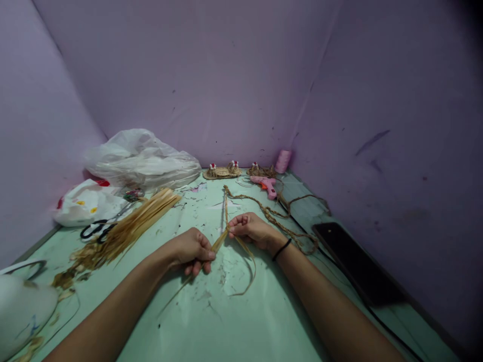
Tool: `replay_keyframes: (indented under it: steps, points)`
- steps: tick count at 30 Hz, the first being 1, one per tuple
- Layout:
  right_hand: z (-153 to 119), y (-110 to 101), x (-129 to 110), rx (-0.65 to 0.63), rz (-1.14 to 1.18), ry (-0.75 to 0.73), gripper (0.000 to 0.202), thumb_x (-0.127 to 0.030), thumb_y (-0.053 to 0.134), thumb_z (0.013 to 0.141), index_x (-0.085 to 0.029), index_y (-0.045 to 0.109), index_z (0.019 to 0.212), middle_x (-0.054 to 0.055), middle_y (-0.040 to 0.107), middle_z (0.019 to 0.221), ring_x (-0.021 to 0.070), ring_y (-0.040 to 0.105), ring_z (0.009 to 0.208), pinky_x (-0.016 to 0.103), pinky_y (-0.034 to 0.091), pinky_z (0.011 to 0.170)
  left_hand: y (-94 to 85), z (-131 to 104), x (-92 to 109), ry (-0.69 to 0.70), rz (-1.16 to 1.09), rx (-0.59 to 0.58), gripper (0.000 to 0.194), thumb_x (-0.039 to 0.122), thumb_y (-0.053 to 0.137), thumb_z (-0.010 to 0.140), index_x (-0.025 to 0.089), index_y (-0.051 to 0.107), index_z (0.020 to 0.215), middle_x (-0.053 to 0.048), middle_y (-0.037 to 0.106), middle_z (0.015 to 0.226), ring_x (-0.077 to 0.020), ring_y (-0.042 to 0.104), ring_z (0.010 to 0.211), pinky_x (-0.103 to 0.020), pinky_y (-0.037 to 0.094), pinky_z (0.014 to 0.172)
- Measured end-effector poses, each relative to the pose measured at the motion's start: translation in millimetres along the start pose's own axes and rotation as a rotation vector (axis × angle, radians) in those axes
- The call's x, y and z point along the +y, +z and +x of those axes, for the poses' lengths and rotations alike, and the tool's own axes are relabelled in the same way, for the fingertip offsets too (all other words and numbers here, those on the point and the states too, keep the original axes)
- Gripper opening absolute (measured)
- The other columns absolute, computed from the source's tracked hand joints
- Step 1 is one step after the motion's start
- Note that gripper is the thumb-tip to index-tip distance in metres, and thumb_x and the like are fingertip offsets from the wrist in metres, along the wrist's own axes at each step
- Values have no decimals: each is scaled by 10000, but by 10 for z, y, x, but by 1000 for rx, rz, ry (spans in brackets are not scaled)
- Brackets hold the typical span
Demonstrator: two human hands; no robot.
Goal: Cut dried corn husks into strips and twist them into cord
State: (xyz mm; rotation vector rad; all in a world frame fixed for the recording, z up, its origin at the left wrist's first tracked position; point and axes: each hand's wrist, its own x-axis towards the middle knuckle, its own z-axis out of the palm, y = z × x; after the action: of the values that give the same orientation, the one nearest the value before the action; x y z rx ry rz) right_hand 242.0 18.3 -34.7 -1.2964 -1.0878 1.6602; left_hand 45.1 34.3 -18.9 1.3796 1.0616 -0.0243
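My left hand (196,251) is closed on a flat strand of dry, straw-coloured fiber (219,241), whose thin tail trails toward the lower left. Pinched at the point where the strands meet, my right hand (249,229) grips the lower end of a narrow braid (226,208). That braid runs up the table to a knotted end. A loose strand (252,266) curls down below my right hand. From the braid's top, a thicker braided cord (264,208) winds off to the right.
A bundle of dry fiber (139,223) and black-handled scissors (100,229) lie left, before a clear plastic bag (139,156). At the back are small woven slippers (222,173), a pink glue gun (266,185) and a pink thread spool (283,161). A dark phone (354,264) lies right.
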Motion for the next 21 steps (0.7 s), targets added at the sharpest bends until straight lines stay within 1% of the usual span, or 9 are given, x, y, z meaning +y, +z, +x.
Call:
replay_keyframes:
  steps: [3, 9, 11, 15, 17, 21]
  points:
    - [-14, 22, -14, 9, -24, -5, 191, -136, 635, 527, -121, 585, 710, -33, 599, 504, 13, 267, 315, 193, 94, 347, 82, -17, -58, -10, 16, 32, 239, 313, 623, 581, 128, 538, 456, -38, 589, 447, -74, 429, 286, -183, 278, 271]
    - [-20, 44, -28, 15, -34, -4, 156, -112, 619, 541, -107, 593, 695, -31, 596, 498, 9, 272, 315, 187, 105, 342, 145, -49, -31, -3, 85, 5, 228, 320, 596, 593, 131, 531, 482, -35, 598, 466, -77, 436, 294, -184, 242, 275]
    - [-24, 52, -36, 18, -31, -6, 140, -99, 614, 547, -105, 594, 686, -28, 598, 497, 9, 288, 319, 183, 112, 343, 155, -59, -18, 7, 130, -10, 250, 329, 571, 618, 131, 533, 470, -22, 564, 422, -68, 400, 275, -187, 230, 280]
    - [-37, 74, -52, 34, -24, -5, 117, -67, 603, 553, -105, 593, 663, -24, 596, 484, 16, 332, 333, 179, 128, 348, 174, -60, -25, 35, 221, -26, 282, 329, 519, 669, 132, 554, 469, 21, 444, 310, -48, 281, 236, -198, 194, 302]
    - [-47, 84, -60, 40, -26, -8, 105, -59, 600, 556, -104, 594, 651, -26, 591, 474, 15, 320, 329, 181, 127, 348, 184, -55, -40, 60, 238, -33, 279, 327, 514, 674, 134, 556, 477, 17, 459, 329, -46, 276, 245, -202, 204, 319]
    - [-63, 92, -80, 54, -41, -2, 98, -46, 585, 558, -104, 596, 636, -31, 587, 466, 10, 276, 313, 192, 113, 346, 172, -101, -15, 65, 255, -42, 249, 297, 528, 652, 143, 515, 457, -7, 542, 425, -51, 334, 282, -201, 235, 339]
